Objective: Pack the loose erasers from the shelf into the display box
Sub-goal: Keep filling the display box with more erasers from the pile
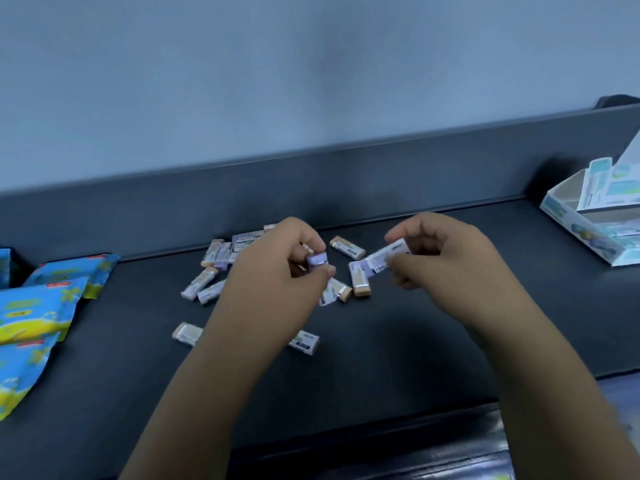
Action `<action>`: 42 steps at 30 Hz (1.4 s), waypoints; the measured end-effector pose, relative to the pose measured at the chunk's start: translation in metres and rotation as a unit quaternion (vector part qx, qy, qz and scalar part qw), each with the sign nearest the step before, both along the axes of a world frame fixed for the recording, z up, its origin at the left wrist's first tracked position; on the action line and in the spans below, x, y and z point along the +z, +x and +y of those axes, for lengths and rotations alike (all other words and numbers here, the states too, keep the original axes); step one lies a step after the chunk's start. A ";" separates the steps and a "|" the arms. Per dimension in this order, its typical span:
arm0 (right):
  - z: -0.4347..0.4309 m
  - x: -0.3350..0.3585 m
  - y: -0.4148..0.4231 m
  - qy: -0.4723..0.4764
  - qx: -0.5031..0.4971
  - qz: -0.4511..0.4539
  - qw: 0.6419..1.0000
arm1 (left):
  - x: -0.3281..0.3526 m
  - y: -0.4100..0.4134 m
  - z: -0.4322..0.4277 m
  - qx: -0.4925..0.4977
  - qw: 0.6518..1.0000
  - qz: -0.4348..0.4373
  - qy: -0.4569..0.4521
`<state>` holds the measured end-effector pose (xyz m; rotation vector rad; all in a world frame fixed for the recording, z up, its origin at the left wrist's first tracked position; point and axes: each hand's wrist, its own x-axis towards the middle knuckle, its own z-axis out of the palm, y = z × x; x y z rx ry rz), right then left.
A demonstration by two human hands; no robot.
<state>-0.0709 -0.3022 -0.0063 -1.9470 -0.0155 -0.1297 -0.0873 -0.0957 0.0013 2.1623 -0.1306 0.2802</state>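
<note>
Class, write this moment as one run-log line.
left hand: pinches purple eraser | right hand: pinches long eraser | loose erasers: scattered on shelf | display box: far right, untouched

A shop, by the look — a dark shelf with a raised back, wrapped erasers strewn around the left hand, a printed display box out past the right hand, and blue-and-yellow packets stacked far left.
</note>
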 end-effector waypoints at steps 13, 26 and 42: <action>-0.117 -0.022 -0.009 0.104 -0.038 0.011 0.994 | -0.022 0.001 -0.129 0.043 0.994 0.038 -0.088; -0.124 -0.011 0.001 0.133 -0.031 -0.002 0.991 | -0.013 0.005 -0.135 0.040 0.997 -0.006 -0.066; -0.259 -0.008 0.021 0.098 0.002 0.016 0.995 | -0.005 0.025 -0.277 0.041 0.996 0.022 -0.079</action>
